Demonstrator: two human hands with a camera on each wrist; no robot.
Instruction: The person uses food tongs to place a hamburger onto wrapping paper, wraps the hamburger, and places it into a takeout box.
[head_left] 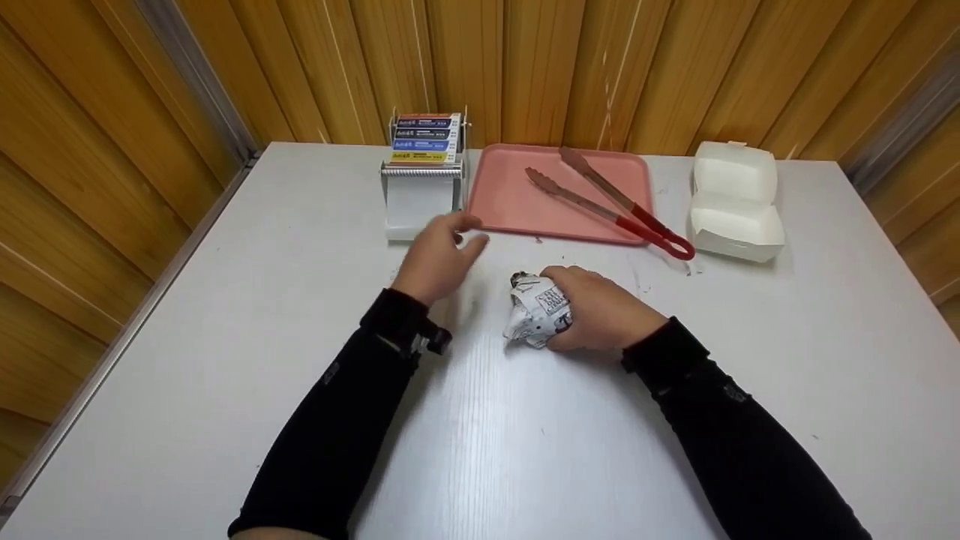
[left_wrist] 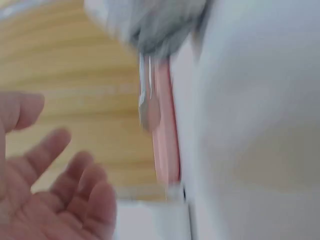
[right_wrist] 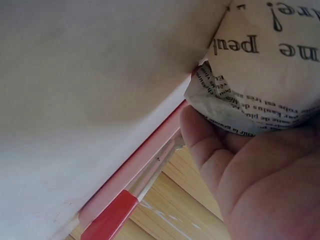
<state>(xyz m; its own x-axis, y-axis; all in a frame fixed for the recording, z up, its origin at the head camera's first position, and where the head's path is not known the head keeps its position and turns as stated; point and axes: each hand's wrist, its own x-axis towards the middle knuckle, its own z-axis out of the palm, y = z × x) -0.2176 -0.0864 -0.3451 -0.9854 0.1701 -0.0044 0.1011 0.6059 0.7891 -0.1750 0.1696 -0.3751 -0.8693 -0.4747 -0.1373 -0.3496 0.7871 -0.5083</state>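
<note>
A bundle wrapped in white newsprint-style paper (head_left: 541,313) sits on the white table near its middle. My right hand (head_left: 600,309) grips it from the right side, and printed words on the wrapper (right_wrist: 265,55) show large in the right wrist view. What lies inside the paper is hidden. Left of the bundle, my left hand (head_left: 442,255) hovers with relaxed, slightly bent fingers and nothing in them. Just beyond it stands a metal dispenser (head_left: 424,176) with coloured label strips on top. In the left wrist view the fingers (left_wrist: 55,150) are spread apart.
A pink tray (head_left: 502,199) lies behind the hands, with red-handled tongs (head_left: 600,196) resting across it and past its front edge. An opened white paper box (head_left: 739,225) stands at the back right. Wood-patterned panels (head_left: 540,67) rise behind the table.
</note>
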